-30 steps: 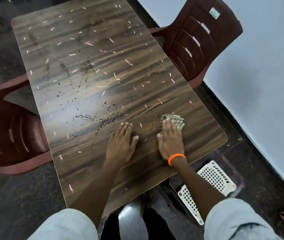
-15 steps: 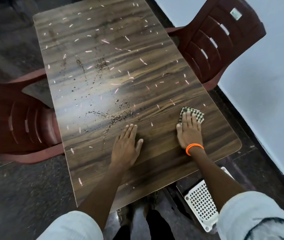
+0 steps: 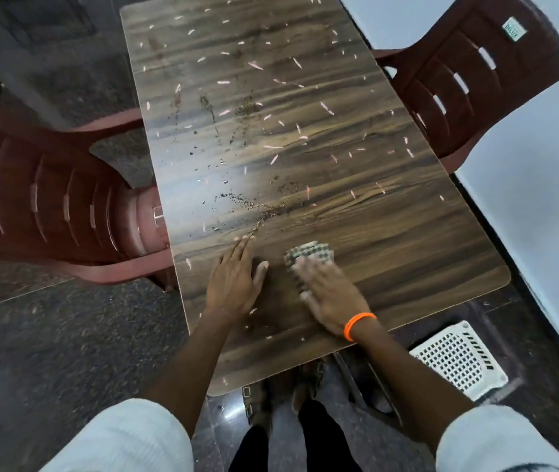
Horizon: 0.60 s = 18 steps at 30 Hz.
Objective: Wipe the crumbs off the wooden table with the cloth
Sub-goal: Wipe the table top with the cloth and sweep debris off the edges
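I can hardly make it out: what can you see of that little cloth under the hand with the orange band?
The cloth is small, checked in pale and dark squares, folded or bunched into a pad. It lies on the wooden table near its near end, pressed by the straight fingers of the right hand, which cover its near part. It is blurred. The left hand lies beside it, apart.

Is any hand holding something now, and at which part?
Nothing is gripped. The right hand presses flat on the near part of the cloth; the left hand rests flat on the table.
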### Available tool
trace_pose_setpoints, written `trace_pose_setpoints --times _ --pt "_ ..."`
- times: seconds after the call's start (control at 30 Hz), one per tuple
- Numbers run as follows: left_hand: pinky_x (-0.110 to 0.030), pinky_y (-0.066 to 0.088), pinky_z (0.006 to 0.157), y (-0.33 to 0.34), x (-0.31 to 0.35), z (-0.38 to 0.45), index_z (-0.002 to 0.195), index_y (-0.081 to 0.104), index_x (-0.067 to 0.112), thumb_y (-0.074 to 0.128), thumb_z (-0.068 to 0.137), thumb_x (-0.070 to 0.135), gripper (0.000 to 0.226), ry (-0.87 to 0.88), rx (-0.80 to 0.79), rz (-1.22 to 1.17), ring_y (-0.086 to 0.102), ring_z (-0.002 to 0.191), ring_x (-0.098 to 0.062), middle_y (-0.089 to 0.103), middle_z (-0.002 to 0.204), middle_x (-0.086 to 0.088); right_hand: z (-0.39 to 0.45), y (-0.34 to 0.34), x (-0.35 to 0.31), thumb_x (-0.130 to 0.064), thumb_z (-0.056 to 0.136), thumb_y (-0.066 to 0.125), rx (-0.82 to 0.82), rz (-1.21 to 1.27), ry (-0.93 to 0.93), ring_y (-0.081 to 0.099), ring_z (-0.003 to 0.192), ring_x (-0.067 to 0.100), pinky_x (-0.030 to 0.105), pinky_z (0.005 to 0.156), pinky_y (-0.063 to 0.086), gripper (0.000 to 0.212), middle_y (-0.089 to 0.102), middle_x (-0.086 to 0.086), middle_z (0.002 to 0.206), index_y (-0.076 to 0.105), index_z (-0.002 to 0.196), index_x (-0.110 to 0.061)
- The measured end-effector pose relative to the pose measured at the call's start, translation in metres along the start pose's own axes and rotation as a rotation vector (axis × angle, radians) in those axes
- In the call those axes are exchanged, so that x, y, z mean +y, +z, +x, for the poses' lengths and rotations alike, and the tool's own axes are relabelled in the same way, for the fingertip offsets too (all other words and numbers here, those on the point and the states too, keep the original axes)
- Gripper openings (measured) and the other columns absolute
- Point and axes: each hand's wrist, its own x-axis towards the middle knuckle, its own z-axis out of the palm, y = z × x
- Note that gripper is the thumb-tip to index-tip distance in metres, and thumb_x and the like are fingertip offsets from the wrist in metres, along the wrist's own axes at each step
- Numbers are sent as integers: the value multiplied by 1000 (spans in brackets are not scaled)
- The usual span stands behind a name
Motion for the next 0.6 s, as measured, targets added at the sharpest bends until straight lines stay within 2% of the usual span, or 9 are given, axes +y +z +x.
trace_pose_setpoints --times 0.1,0.17,0.23,0.37,0.47,0.53,0.6 --pt "-43 25 121 -3 -9 -12 157 25 20 26 102 56 66 16 -9 -26 22 152 -19 31 162 -2 -16 -6 22 -37 104 37 49 58 404 6 157 23 43 128 6 66 7 1 169 11 161 -17" --pt "-42 24 122 -3 -13 -21 156 27 20 28 102 54 64 24 -10 -26 23 152 -20 32 162 -3 -22 0 -7 -36 104 36 93 114 529 6 157 25 47 127 9 66 10 5 169 13 161 -13" --pt "-41 22 121 -3 -17 -28 155 29 20 30 103 52 62 25 -14 -27 24 151 -20 33 161 -3 -28 14 -62 -37 102 37 113 157 482 8 157 28 50 126 12 67 14 8 169 17 160 -11" --pt "-42 23 121 -2 -20 -36 155 29 19 32 102 51 62 37 -35 -8 24 151 -21 34 161 -4 -55 53 -166 -42 101 39 66 200 107 3 157 21 47 124 14 67 10 -2 170 18 161 -19" --pt "-43 24 121 -4 -22 -39 156 28 19 31 103 51 62 48 -40 -35 23 152 -21 32 162 -4 -76 61 -165 -44 103 36 44 153 -33 4 157 17 43 124 15 67 5 -7 170 12 162 -23" --pt "-43 24 121 -6 -25 -40 156 27 20 31 103 52 62 50 -39 -46 22 152 -21 31 162 -4 -83 55 -134 -43 102 39 58 122 12 8 157 17 43 125 17 68 8 -6 170 12 161 -24" --pt "-43 23 121 -5 -28 -44 156 27 19 31 103 52 62 54 -27 -56 21 152 -20 31 162 -4 -91 46 -90 -41 102 38 102 114 224 12 156 20 45 126 16 67 12 -3 169 15 161 -21"
